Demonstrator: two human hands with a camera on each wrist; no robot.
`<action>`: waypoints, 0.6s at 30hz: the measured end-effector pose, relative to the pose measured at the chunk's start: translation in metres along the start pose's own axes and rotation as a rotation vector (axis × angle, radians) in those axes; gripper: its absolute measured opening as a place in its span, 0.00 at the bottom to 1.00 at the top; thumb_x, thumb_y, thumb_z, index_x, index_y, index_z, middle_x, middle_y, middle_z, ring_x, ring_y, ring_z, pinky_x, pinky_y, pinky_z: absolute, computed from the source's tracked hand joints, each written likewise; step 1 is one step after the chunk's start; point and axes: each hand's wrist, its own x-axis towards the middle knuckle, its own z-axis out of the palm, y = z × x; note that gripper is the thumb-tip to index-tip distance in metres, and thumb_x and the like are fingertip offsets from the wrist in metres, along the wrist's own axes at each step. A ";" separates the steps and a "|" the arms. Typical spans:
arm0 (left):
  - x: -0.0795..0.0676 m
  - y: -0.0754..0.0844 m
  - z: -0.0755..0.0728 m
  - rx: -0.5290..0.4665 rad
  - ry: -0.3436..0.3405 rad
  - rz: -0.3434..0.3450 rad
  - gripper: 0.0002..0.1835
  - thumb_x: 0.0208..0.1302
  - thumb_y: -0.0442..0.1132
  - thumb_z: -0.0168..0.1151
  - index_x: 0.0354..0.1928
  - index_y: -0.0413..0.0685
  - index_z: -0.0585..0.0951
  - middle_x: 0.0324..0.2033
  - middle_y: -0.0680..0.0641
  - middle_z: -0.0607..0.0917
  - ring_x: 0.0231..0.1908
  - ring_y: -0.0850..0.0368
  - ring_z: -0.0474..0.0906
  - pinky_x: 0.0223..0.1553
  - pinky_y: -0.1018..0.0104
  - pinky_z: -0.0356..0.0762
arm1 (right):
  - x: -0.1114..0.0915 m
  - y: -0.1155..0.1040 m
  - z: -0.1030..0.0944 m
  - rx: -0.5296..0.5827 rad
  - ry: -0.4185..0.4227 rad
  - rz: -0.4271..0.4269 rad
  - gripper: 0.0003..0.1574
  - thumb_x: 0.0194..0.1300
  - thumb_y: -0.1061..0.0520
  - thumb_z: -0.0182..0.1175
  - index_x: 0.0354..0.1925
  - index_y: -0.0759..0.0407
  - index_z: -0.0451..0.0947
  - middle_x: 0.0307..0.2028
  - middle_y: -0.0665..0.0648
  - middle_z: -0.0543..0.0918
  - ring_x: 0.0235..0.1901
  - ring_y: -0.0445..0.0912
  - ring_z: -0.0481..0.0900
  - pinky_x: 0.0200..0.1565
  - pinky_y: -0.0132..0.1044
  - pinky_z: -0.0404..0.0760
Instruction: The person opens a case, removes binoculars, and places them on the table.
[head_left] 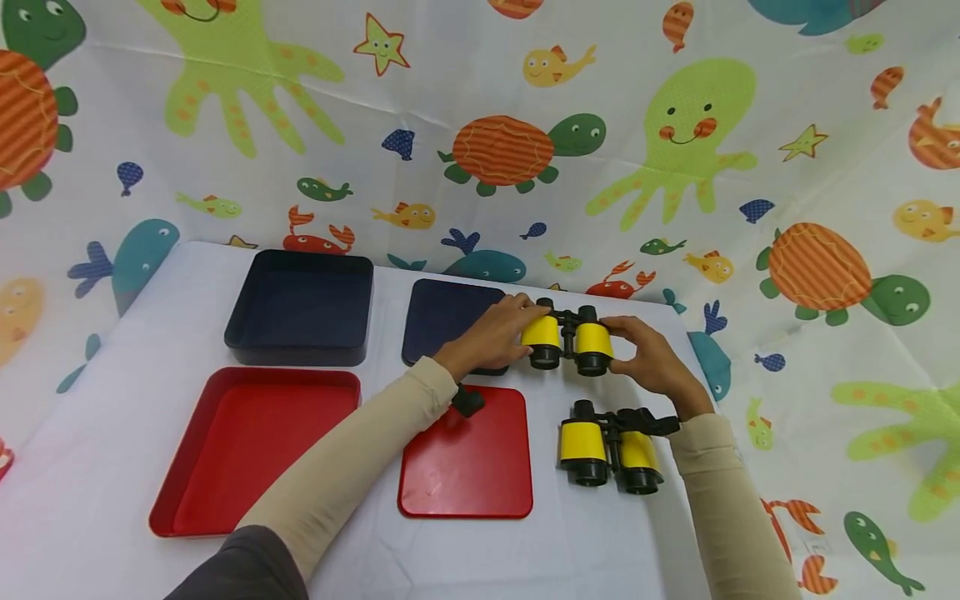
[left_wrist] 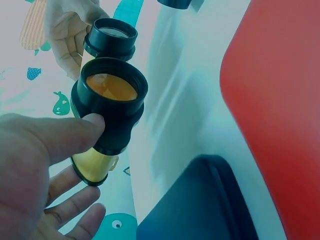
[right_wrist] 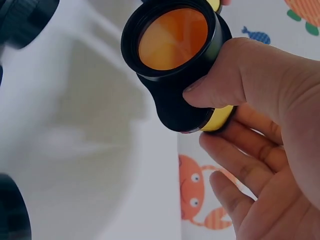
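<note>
Both hands hold a pair of yellow and black binoculars (head_left: 594, 339) at the back right of the table. The left hand (head_left: 498, 332) grips the left barrel, with its thumb (left_wrist: 80, 131) against the black part and its fingers on the far side. On the right barrel, the right hand (head_left: 648, 357) pinches with the thumb (right_wrist: 220, 82) in front and fingers behind. Amber lenses (right_wrist: 172, 40) show in the wrist views. A second pair of yellow and black binoculars (head_left: 582, 440), with a black strap at its right, lies in front, beside the right wrist.
At the left stand a dark blue box (head_left: 296, 354) and, before it, a red tray (head_left: 183, 458). A flat dark blue lid (head_left: 442, 312) lies partly under the left hand; a flat red lid (head_left: 465, 479) lies below the left forearm. A sea-animal printed cloth (head_left: 450, 83) hangs behind.
</note>
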 end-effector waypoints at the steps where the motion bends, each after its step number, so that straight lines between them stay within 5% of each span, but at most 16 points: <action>1: 0.001 0.000 0.002 -0.001 0.002 -0.001 0.38 0.72 0.43 0.71 0.80 0.50 0.68 0.70 0.42 0.75 0.71 0.43 0.69 0.75 0.46 0.69 | 0.001 0.002 0.000 -0.001 -0.002 0.005 0.48 0.66 0.70 0.68 0.79 0.58 0.62 0.76 0.67 0.69 0.77 0.67 0.65 0.76 0.71 0.62; 18: 0.025 0.001 0.024 0.027 -0.009 -0.030 0.37 0.71 0.44 0.72 0.79 0.52 0.70 0.69 0.43 0.75 0.69 0.46 0.71 0.73 0.50 0.71 | 0.011 0.025 0.002 0.013 -0.046 0.101 0.47 0.66 0.68 0.67 0.79 0.58 0.62 0.78 0.68 0.68 0.78 0.70 0.62 0.76 0.71 0.61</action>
